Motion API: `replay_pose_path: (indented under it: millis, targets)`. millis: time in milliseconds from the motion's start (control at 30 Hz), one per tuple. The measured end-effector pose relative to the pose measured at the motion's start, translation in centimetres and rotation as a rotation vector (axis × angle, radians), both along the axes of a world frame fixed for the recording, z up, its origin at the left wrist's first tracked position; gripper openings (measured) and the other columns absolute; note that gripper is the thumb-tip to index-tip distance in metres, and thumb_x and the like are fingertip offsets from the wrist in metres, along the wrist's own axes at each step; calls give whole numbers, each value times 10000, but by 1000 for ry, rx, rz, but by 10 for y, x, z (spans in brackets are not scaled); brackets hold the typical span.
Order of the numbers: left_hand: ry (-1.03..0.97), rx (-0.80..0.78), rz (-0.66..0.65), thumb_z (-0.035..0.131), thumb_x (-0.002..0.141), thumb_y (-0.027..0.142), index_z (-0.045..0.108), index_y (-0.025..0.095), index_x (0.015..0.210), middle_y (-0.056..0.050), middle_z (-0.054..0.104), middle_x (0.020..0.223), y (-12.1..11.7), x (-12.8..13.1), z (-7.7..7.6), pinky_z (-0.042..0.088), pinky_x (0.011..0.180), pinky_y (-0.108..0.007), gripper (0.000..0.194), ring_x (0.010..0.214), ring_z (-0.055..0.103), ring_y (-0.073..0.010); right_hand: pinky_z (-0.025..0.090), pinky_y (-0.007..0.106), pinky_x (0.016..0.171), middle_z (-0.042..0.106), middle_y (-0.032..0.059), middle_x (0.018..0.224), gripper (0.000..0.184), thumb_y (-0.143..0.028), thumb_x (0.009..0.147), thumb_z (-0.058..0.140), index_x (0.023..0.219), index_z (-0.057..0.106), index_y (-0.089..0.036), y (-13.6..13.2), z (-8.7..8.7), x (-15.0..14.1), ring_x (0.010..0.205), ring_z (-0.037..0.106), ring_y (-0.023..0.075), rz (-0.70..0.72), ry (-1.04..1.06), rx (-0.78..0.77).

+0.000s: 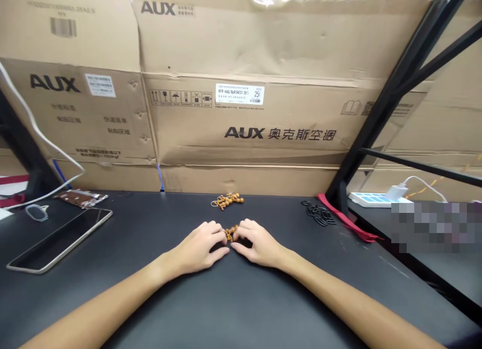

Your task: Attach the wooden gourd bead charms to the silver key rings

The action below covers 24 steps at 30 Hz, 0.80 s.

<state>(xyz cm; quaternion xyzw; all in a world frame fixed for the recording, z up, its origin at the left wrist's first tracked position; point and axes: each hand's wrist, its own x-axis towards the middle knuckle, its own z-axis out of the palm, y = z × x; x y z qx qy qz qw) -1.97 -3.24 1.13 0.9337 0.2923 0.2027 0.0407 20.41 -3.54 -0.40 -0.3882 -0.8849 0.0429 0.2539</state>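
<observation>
A small string of brown wooden beads (pixel 230 232), which looks like a beaded keychain, is between my hands on the black table. My left hand (pixel 205 243) has its fingers curled against the left end of the beads, thumb lower down. From the other side, my right hand (pixel 256 242) curls its fingers over the right end. Both hands partly cover the beads. Just behind them lies a little pile of similar beaded keychains (pixel 229 200), with a metal ring showing at its left.
A phone (pixel 60 241), a brown packet (pixel 81 198) and a clear oval item (pixel 36 212) lie at left. At right are black rings (pixel 319 213), a red strap (pixel 346 221) and a power strip (pixel 371 200). Cardboard boxes (pixel 241 52) stand behind, between black frame bars (pixel 384 98).
</observation>
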Motion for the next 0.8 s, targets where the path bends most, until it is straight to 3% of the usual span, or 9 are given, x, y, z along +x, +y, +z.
replay_pose_path:
  millis: [100, 200, 400, 800]
  targets:
    - [36, -7, 106, 454, 931, 476, 561, 219, 1234, -88, 566, 1286, 11, -6, -5, 384, 1007, -407, 411, 1193, 501, -261, 391, 422, 972, 573, 91, 1259, 380, -479, 893, 525, 1167, 599, -227, 7, -1, 5, 1163, 499, 253, -139, -60, -19]
    - [87, -63, 193, 381, 933, 557, 494, 212, 1343, -95, 463, 1424, 24, -15, -9, 318, 1091, -425, 549, 1320, 405, -275, 258, 471, 1108, 395, 105, 1468, 597, -594, 907, 406, 1358, 481, -210, 16, -4, 14, 1356, 335, 284, -202, -134, -138]
    - [110, -78, 221, 348, 934, 576, 494, 201, 1354, -96, 432, 1451, 27, -18, -9, 291, 1122, -416, 582, 1351, 377, -259, 118, 452, 1175, 244, 78, 1541, 735, -685, 894, 286, 1451, 350, -210, 19, -4, 19, 1435, 174, 251, -205, -183, -249]
    - [113, -65, 224, 364, 935, 563, 503, 190, 1348, -105, 435, 1447, 26, -16, -8, 303, 1117, -432, 574, 1349, 380, -267, 94, 447, 1179, 224, 65, 1548, 737, -691, 888, 293, 1458, 333, -225, 20, -6, 19, 1441, 144, 247, -203, -170, -268]
